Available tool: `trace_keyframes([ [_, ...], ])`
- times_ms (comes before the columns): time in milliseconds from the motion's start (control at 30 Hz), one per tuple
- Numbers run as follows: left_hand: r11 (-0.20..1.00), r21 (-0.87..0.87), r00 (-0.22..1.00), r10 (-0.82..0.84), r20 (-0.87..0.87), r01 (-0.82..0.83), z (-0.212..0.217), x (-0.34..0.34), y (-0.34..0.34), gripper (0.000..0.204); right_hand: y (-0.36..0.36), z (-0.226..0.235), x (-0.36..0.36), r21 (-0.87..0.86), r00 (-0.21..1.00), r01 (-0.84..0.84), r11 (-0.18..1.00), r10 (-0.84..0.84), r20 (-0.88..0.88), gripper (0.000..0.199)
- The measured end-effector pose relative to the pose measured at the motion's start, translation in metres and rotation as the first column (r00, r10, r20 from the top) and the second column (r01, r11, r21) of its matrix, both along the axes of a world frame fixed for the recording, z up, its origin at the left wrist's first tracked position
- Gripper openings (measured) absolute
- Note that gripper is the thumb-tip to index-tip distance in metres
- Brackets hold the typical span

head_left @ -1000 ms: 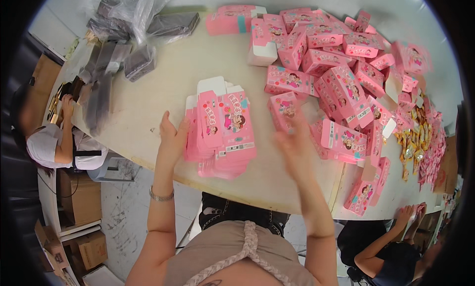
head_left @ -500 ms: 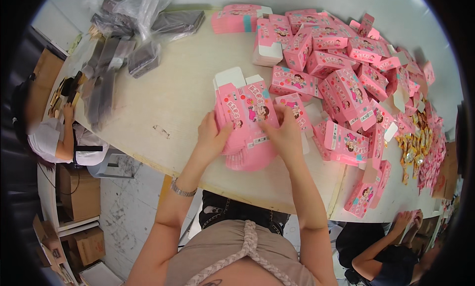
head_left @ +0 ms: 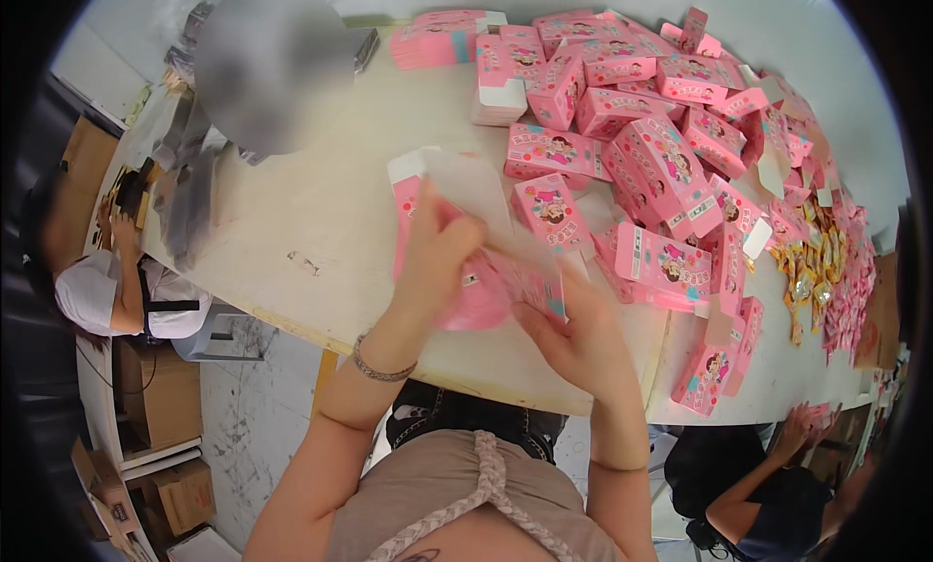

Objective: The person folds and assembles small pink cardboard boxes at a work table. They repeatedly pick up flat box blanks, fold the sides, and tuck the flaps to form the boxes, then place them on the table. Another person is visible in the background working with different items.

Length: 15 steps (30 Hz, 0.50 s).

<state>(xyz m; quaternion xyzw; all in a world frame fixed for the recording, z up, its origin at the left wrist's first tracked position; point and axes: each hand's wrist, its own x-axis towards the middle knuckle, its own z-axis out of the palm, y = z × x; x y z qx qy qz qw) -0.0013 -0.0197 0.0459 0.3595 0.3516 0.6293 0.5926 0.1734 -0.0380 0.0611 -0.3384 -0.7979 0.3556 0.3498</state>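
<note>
A pink carton [head_left: 540, 288] with a pale inner side is tilted up in front of me. My right hand [head_left: 578, 331] has it pinched between thumb and fingers along its right side. Over the carton's left part is my left hand [head_left: 439, 249], fingers smeared by motion, so its grip cannot be made out. Beneath both hands a stack of flat pink cartons [head_left: 406, 210] with white flaps lies on the table [head_left: 321, 198]. Just right of the stack rests another pink carton [head_left: 552, 212].
A large heap of pink boxes [head_left: 671, 169] fills the right. Beyond it lie gold wrapped packets [head_left: 812, 266] and pink packets [head_left: 850, 290]. More flat cartons [head_left: 428, 47] are stacked at the back. A grey blur [head_left: 272, 67] covers the far left. People work at both sides.
A carton has been lifted off the stack and turned, its pale side now showing. My left hand has moved up over it; my right hand has shifted down and right. The view has shifted slightly.
</note>
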Motion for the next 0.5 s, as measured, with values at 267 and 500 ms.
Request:
trace_keyframes([
  [267, 0.983, 0.097, 0.976, -0.168, 0.141, 0.156, 0.018, 0.020, -0.017, 0.070, 0.003, -0.011, -0.011, -0.277, 0.845, 0.216, 0.936, -0.321, -0.428, 0.099],
  [500, 0.951, 0.203, 0.742, -0.038, -0.669, 0.232, 0.000, 0.005, -0.039, 0.052, 0.009, -0.040, 0.012, -0.021, 0.971, 0.145, 0.989, -0.147, -0.190, 0.070],
])
